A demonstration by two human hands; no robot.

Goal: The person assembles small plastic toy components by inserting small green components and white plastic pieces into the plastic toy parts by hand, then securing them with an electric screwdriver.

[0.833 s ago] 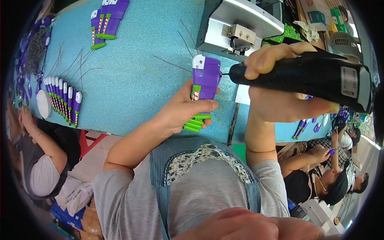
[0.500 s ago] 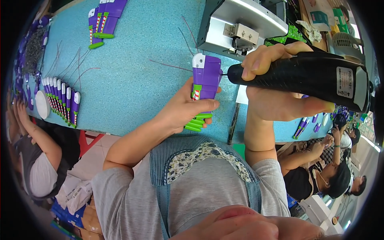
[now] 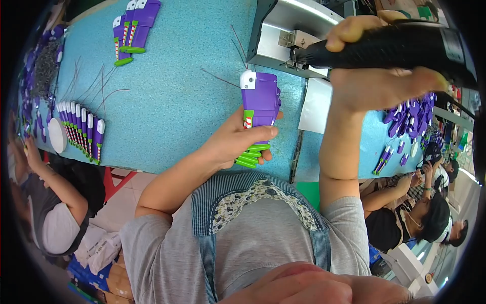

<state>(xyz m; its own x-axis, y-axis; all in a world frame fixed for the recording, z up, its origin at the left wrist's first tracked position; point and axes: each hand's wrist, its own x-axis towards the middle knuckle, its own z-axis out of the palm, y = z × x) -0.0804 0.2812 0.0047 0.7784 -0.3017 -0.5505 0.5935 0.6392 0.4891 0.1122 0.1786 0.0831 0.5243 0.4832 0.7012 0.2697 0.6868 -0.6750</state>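
My left hand (image 3: pixel 228 142) is wrapped round a small stack of purple plastic toy pieces (image 3: pixel 260 101) with white corners, red-and-white striped strips and green ends. Its thumb presses across the front piece, and thin dark wires (image 3: pixel 220 77) stick out from the stack's far end. A black electric screwdriver (image 3: pixel 379 48) lies in my right hand (image 3: pixel 374 88), its fingers over the body and its thumb along the near side. The screwdriver's nose is at the small metal block (image 3: pixel 298 40) on the front of a grey metal box (image 3: pixel 271 43); the bit's tip is hard to make out.
Several purple toy pieces (image 3: pixel 81 126) stand in a row at left, beside a white disc (image 3: pixel 57 137). More pieces (image 3: pixel 135 28) lie at the far left. White paper (image 3: pixel 315 106) lies by the box. A purple heap (image 3: pixel 412 116) is at right. Co-workers sit on both sides.
The screwdriver has moved away from the edge of the purple stack, up to the metal block on the box. My left hand keeps its grip, and the stack has turned slightly.
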